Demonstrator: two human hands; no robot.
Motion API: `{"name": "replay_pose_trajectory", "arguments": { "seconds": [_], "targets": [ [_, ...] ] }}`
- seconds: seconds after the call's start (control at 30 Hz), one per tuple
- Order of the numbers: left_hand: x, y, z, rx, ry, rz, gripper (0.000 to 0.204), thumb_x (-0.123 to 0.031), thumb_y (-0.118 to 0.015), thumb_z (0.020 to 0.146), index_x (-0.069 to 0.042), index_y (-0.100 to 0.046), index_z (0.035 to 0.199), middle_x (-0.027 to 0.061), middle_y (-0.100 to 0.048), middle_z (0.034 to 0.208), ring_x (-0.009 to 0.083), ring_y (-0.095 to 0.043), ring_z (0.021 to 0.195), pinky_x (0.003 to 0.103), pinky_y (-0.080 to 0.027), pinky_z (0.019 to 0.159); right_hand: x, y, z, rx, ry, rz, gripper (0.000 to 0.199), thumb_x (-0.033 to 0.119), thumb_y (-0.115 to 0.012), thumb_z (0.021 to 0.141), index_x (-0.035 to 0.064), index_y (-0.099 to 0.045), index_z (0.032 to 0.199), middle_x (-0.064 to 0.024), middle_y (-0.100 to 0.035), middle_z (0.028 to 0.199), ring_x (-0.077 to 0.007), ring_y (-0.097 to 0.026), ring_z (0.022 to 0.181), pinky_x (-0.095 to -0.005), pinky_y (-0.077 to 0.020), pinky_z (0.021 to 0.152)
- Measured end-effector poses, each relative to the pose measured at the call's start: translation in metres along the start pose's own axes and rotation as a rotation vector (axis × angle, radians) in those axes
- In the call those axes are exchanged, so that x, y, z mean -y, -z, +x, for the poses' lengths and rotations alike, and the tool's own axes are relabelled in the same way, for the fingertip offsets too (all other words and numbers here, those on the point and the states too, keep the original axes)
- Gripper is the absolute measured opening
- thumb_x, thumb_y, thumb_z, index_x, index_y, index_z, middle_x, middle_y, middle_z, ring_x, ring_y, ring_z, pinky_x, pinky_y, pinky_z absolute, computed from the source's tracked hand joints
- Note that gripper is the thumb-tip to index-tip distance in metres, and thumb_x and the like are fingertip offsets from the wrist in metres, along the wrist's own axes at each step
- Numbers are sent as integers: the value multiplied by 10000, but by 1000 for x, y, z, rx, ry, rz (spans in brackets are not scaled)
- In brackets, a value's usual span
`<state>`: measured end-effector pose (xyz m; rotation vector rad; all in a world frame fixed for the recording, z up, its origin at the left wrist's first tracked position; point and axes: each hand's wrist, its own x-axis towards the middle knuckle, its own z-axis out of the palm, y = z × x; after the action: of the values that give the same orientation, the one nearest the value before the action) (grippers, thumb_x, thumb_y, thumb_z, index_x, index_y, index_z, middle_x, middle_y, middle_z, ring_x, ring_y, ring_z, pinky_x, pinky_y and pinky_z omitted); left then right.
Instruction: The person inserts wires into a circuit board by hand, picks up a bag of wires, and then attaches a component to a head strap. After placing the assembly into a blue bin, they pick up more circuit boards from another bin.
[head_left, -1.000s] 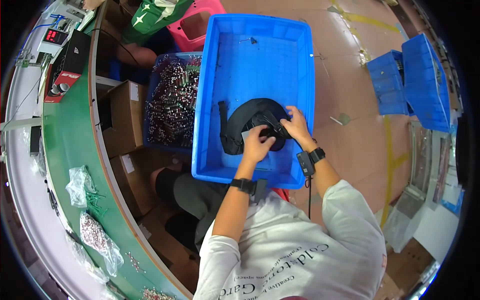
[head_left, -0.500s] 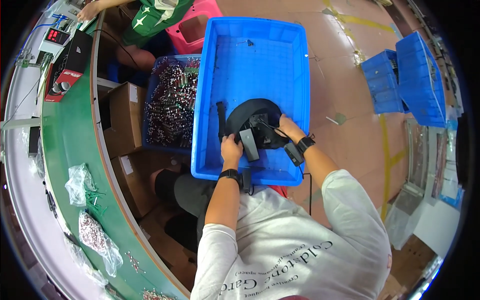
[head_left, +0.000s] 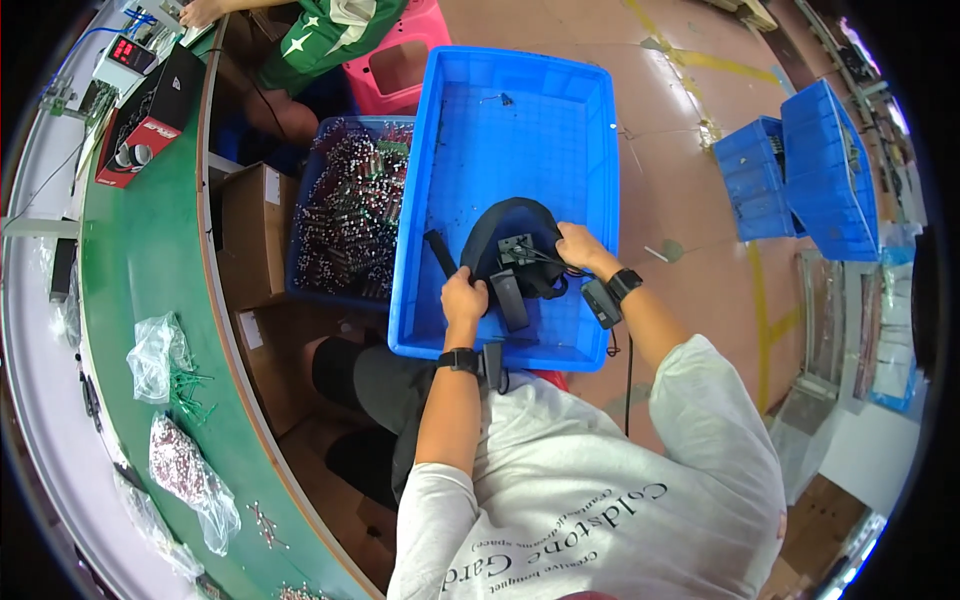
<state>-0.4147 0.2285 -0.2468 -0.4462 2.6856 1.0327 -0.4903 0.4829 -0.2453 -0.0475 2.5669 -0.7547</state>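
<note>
Inside the blue plastic bin in front of me is a wide black strap bent into a loop. My left hand is closed on the left side of the loop, and its loose end lies just beyond, against the bin's wall. On the right, my right hand grips the loop's other side, by some black cables. A small square device with wires sits within the loop. Below it hangs a dark grey oblong box, between my hands. Each wrist wears a black band with a small box.
Left of the bin stands a blue crate of small wired parts beside cardboard boxes. A green-topped bench carries plastic bags. A person in green sits near a pink stool. Blue crates stand at the right.
The strap loop has been tipped up and narrowed, showing more of the square device. The grey box has turned and looks darker. Both hands keep their hold; the view has shifted slightly.
</note>
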Motion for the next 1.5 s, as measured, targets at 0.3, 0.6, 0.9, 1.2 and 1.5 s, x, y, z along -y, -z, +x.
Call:
{"name": "replay_pose_trajectory", "arguments": {
  "seconds": [0.3,0.6,0.9,1.2,1.5],
  "targets": [
    [11,-7,-5,191,151,118,362,-206,-607,760,-85,-615,1101,191,-645,1097,368,-606,1038,446,-500,883,-21,-14,10,-93,-10,-167,240,78,-469,828,-67,-560,997,-289,-634,908,-400,-641,825,-444,-532,741],
    [16,-6,-4,204,208,79,313,-227,-609,769,-48,-609,1025,206,-646,1066,386,-613,1011,457,-502,872,105,-2,-92,-134,224,11,289,214,-627,745,-9,-593,927,-259,-639,932,-409,-634,873,-465,-521,748],
    [18,-11,-9,157,210,70,305,-195,-573,795,-64,-612,1068,228,-644,1061,400,-614,1002,465,-504,864,82,-93,-70,125,-34,-245,512,416,-728,648,-52,-674,848,-256,-667,910,-398,-660,860,-443,-539,756],
    [15,4,-14,308,263,155,328,-205,-582,817,-84,-621,1120,205,-625,1147,362,-596,1082,438,-496,896,88,-91,-44,80,-242,295,619,466,-729,592,-91,-678,858,-278,-667,920,-365,-667,895,-393,-517,798],
    [41,-10,-2,469,295,15,400,-205,-583,752,-54,-634,1120,209,-655,1083,351,-616,1056,420,-501,885,97,-106,-11,158,-376,535,520,417,-656,741,-99,-659,805,-205,-678,788,-292,-677,668,-396,-538,645]
  ]
}}
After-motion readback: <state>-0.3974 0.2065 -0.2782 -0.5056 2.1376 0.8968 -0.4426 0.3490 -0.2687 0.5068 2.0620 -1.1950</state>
